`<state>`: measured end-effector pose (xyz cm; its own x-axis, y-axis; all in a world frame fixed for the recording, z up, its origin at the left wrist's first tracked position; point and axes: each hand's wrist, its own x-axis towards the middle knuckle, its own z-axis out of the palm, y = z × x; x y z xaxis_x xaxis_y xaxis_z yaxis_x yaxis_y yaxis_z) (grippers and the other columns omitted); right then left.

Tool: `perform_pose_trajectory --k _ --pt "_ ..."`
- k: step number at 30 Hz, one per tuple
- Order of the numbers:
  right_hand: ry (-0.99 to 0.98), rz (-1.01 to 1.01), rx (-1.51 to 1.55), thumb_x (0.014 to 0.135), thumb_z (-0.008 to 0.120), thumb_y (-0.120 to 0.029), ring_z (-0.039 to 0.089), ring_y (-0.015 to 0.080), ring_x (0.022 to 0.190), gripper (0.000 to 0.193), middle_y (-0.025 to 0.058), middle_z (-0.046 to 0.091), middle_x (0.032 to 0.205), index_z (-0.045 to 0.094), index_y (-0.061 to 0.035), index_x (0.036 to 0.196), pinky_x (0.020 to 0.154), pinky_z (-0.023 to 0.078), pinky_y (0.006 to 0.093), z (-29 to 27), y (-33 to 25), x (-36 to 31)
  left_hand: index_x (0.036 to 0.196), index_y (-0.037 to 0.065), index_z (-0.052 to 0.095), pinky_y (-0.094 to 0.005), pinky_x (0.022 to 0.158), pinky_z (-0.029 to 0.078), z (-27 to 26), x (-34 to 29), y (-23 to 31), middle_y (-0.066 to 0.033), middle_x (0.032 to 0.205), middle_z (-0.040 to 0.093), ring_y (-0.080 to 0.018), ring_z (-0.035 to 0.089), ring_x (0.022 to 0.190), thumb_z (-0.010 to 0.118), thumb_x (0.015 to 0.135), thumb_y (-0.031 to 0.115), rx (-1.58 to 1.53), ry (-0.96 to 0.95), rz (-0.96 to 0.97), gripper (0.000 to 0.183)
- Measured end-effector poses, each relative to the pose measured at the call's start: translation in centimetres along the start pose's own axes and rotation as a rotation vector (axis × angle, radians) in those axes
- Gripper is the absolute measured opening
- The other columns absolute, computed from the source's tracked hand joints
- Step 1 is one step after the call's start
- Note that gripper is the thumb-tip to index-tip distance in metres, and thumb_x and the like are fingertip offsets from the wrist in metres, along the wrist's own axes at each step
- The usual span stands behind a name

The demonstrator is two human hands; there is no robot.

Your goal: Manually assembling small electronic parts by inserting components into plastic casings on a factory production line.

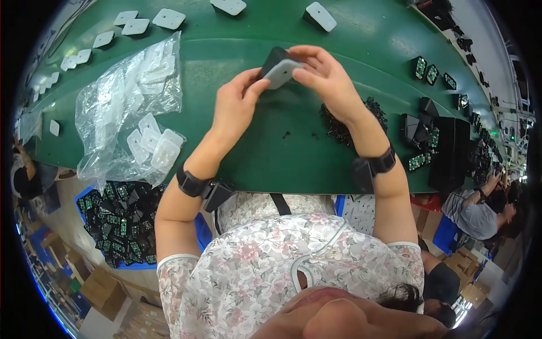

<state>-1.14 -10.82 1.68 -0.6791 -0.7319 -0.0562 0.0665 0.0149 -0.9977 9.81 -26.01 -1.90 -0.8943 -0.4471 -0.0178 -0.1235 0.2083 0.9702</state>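
My left hand [234, 106] and my right hand [328, 82] meet over the green table, both closed on one small device. It is a black plastic housing [274, 59] with a pale grey cover plate [281, 74] lying against its near side. The left fingers pinch its left end. At the right end, my right thumb presses the plate while the fingers curl behind. Whether plate and housing are fastened together, I cannot tell. A heap of small black parts [336, 129], perhaps screws, lies partly hidden under my right forearm. Two loose dark bits [287, 134] rest nearer me.
A clear plastic bag [93, 113] of white plates [164, 150] spreads at left. Finished-looking units [320, 17] line the table's far side. Circuit boards [419, 68] and black housings [415, 127] sit right, beside a black box [451, 152]. A blue crate [135, 265] of boards stands below left.
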Motion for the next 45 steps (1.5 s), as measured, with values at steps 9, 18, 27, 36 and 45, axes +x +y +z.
perform_pose_trajectory --k 9,18,27,36,45 --pt "0.182 -0.259 -0.560 0.087 0.060 -0.004 0.056 0.0102 0.092 0.038 0.0000 0.059 0.102 0.058 -0.0054 0.125 0.084 0.045 0.0237 -9.2 -1.4 2.3 0.110 0.000 0.060 -0.0319 0.070 0.049 0.5 -3.1 2.5 -0.0122 0.097 0.064 -0.0217 0.061 0.081 0.067 0.083 0.016 0.046 0.010 0.277 0.032" --pt "0.020 0.076 -0.628 0.089 0.061 -0.012 0.056 0.0119 0.099 0.032 0.0031 0.062 0.109 0.057 -0.0018 0.119 0.087 0.043 0.0252 -23.6 2.0 7.2 0.097 0.001 0.060 -0.0420 0.080 0.046 -12.5 -10.6 0.2 -0.0163 0.094 0.060 -0.0360 0.057 0.092 0.047 0.073 -0.011 0.807 0.336 0.321 0.030" --pt "0.357 0.015 -0.708 0.091 0.062 -0.020 0.057 0.0124 0.100 0.033 0.0027 0.063 0.108 0.060 -0.0040 0.120 0.090 0.042 0.0256 -22.4 2.0 6.8 0.109 0.002 0.059 -0.0415 0.085 0.046 -20.7 -9.2 -4.0 -0.0140 0.109 0.060 -0.0355 0.056 0.102 0.060 0.081 0.005 1.032 0.264 -0.024 0.028" --pt "0.248 -0.245 -0.809 0.085 0.065 -0.015 0.056 0.0097 0.083 0.017 0.0012 0.065 0.094 0.067 -0.0042 0.099 0.072 0.043 0.0234 -10.1 0.1 -1.3 0.114 0.004 0.057 -0.0245 0.065 0.041 -25.3 -6.6 -8.6 0.0002 0.078 0.047 -0.0109 0.047 0.071 0.068 0.072 -0.005 0.775 0.092 -0.251 0.044" --pt "0.002 -0.385 -1.149 0.074 0.070 -0.011 0.053 0.0260 0.079 0.013 0.0067 0.054 0.081 0.062 -0.0059 0.082 0.071 0.044 0.0355 -3.8 3.4 -8.0 0.114 0.004 0.055 -0.0314 0.062 0.043 -21.6 -7.1 -3.1 -0.0077 0.088 0.056 -0.0200 0.050 0.066 0.066 0.077 -0.002 1.021 0.215 -0.014 0.039"
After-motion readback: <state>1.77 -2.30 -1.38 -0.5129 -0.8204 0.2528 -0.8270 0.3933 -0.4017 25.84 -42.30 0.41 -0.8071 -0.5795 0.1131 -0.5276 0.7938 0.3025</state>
